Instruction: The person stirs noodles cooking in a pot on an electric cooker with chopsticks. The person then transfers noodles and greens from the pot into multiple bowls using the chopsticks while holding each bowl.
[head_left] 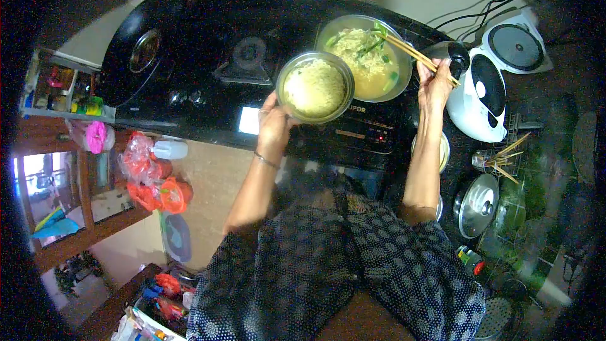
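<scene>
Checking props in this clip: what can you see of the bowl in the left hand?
The bowl is round, its wall and rim shiny and metal-looking, opening facing the camera. Pale yellow food fills much of it. The left hand holds its near-left side. It overlaps the pot in view; contact is unclear.

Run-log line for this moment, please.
left hand: grips metal bowl of pale food | right hand: holds chopsticks, tips at greens in pot | pot: noodles, broth | bowl: at pot's near-left edge
</scene>
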A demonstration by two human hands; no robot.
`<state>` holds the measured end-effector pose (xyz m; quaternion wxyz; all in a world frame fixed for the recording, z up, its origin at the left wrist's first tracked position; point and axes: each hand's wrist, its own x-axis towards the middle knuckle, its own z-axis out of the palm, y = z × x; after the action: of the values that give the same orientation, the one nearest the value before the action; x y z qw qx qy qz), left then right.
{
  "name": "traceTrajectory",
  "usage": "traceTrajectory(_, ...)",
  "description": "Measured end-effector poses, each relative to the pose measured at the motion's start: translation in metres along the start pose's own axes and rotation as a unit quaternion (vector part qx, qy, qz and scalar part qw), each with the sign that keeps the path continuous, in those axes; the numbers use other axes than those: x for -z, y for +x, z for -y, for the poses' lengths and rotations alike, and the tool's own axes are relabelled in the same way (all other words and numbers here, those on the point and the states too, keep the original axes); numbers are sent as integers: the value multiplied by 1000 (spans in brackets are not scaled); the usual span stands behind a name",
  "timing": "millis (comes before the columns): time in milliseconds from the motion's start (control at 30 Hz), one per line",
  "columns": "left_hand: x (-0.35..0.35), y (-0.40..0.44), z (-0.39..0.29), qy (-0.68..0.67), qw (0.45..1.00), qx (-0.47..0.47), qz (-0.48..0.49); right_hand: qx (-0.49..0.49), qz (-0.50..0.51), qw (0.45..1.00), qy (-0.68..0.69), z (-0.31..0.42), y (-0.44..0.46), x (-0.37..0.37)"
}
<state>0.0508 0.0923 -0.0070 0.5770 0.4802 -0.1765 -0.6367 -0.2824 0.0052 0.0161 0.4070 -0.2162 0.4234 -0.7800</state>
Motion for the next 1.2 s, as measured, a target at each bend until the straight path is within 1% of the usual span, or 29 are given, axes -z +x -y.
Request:
traceTrajectory(100,-1,6,4,12,1000,-9,8,9,12,1000,5,24,-2,-15)
traceTrajectory(200,-5,13,9,24,999,-12,24,46,36,998,24,50,-5,-33)
traceTrajectory(300,-12,21,14,4,999,-1,35,57,56,996,35,79,-12,-55)
traceTrajectory(367,-17,29,19,-14,998,-19,62,79,48,995,34,96,-15,-67)
traceTrajectory(433,-25,32,17,-12,998,-12,59,90,66,992,52,111,-17,-76)
traceTrajectory(467,-29,35,16,1,999,-4,46,99,92,990,50,118,-19,-80)
traceTrajectory(500,-33,36,16,13,999,4,33,103,80,990,50,124,-24,-87)
traceTrajectory(633,-44,47,21,11,999,-5,30,100,96,988,71,128,-38,-95)
traceTrajectory(700,-45,49,25,-15,999,-16,46,78,127,988,49,111,-41,-86)
traceTrajectory(767,-46,51,26,-23,997,-32,67,-27,180,982,-48,92,-41,-63)
traceTrajectory(833,-50,48,25,-32,996,-45,64,-67,179,967,-166,77,-53,-57)
traceTrajectory(900,-51,48,24,-40,996,-55,58,-69,170,970,-162,77,-58,-46)
traceTrajectory(967,-52,48,23,-16,998,-55,32,-69,157,975,-144,84,-54,-31)
traceTrajectory(1033,-51,46,22,8,997,-66,35,-26,178,975,-130,91,-51,-22)
traceTrajectory(1067,-51,46,20,29,996,-79,39,-4,171,973,-156,91,-48,-16)
traceTrajectory(1100,-50,44,18,31,996,-78,42,-3,169,973,-156,90,-44,-11)
traceTrajectory(1167,-49,41,14,23,995,-79,64,23,134,952,-273,81,-36,-2)
traceTrajectory(1200,-46,41,15,31,994,-77,66,16,137,954,-265,69,-30,3)
